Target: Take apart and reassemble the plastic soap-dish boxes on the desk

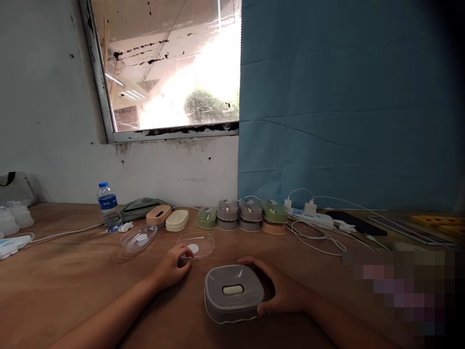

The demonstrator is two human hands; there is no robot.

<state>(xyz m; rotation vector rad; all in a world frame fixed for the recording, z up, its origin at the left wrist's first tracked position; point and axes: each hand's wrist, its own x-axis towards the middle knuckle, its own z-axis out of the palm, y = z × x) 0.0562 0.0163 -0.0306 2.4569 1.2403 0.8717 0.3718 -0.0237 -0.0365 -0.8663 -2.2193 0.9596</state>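
In front of me on the table sits a grey lidded box with rounded corners and a cream oval in the middle of its top. My right hand grips its right side, fingers at the back and thumb near the front corner. My left hand is closed on the near left edge of a clear plastic lid with a white round sticker; its fingertips are partly hidden. Left of it lies a second clear lid, also with a white disc.
Along the back stand a water bottle, a green pouch, an orange piece, cream pieces and several green, grey and orange boxes. A power strip, cables and a dark phone lie at right.
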